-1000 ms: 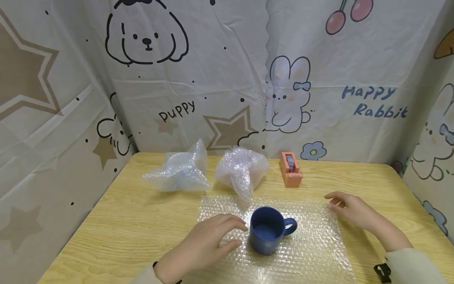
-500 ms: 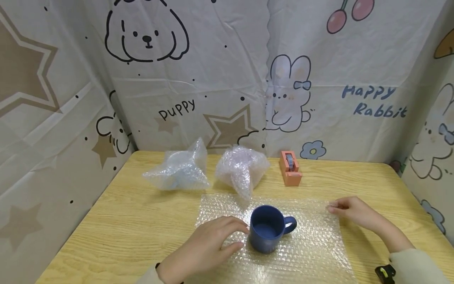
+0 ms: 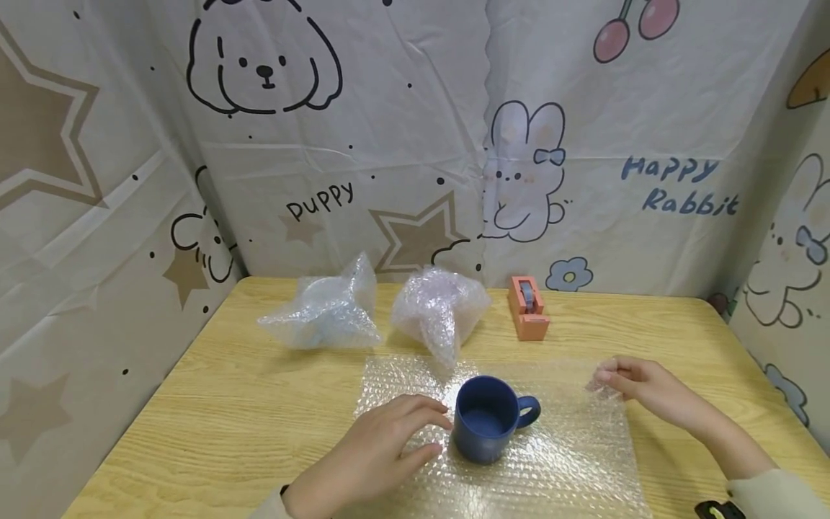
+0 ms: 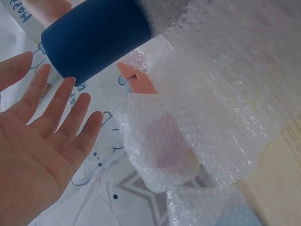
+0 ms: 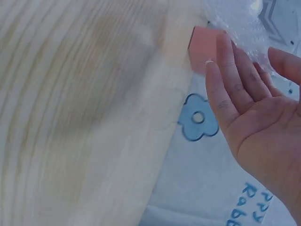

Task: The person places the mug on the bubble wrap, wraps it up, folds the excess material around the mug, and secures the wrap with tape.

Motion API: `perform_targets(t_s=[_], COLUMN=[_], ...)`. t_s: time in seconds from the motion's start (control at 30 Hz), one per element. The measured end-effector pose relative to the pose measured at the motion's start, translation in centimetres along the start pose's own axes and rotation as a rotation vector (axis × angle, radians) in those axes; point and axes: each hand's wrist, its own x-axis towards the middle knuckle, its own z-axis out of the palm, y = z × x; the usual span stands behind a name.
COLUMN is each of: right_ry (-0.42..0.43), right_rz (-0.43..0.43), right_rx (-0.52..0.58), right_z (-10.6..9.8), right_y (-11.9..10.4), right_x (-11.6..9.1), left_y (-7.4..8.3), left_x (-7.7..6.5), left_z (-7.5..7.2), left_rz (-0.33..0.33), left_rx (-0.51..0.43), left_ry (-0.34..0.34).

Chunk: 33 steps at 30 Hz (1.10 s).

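A dark blue mug (image 3: 485, 422) stands upright on a flat sheet of bubble wrap (image 3: 570, 447), its handle pointing right. My left hand (image 3: 389, 443) is just left of the mug, fingers spread and relaxed. In the left wrist view those fingers (image 4: 61, 110) reach close to the mug's side (image 4: 99, 37). At the sheet's far right corner, my right hand (image 3: 642, 382) pinches the bubble wrap between thumb and fingers, and the corner is raised from the table. The right wrist view shows part of the wrap (image 5: 244, 33) behind the right fingertips.
Two bubble-wrapped bundles sit at the back: a bluish one (image 3: 331, 310) on the left and a pinkish one (image 3: 441, 306) in the middle. An orange tape dispenser (image 3: 530, 310) stands to their right. A printed cloth (image 3: 415, 144) hangs behind the wooden table (image 3: 214, 389).
My right hand has come down onto the sheet's far right corner, taken hold of it and lifted it slightly leftward. The left hand and mug have hardly moved.
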Motion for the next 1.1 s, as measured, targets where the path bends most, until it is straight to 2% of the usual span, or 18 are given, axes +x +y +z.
perform_targets(t_s=[0.2, 0.67, 0.9, 1.1], right_ry=[-0.004, 0.168, 0.243, 0.259], right_rz=[-0.042, 0.097, -0.009, 0.007], right_rx=[0.034, -0.112, -0.168, -0.205], right_z=[0.6, 2.9, 4.5, 6.1], right_y=[-2.1, -7.8, -9.3, -10.5], right_x=[-0.8, -1.4, -1.4, -1.3], left_y=[0.0, -0.5, -0.7, -0.7], left_x=[-0.3, -0.6, -0.9, -1.1], left_z=[-0.1, 0.2, 0.3, 0.3], left_rz=[-0.025, -0.045, -0.036, -0.046], left_rx=[-0.012, -0.028, -0.035, -0.046], left_ry=[-0.006, -0.008, 0.004, 0.005])
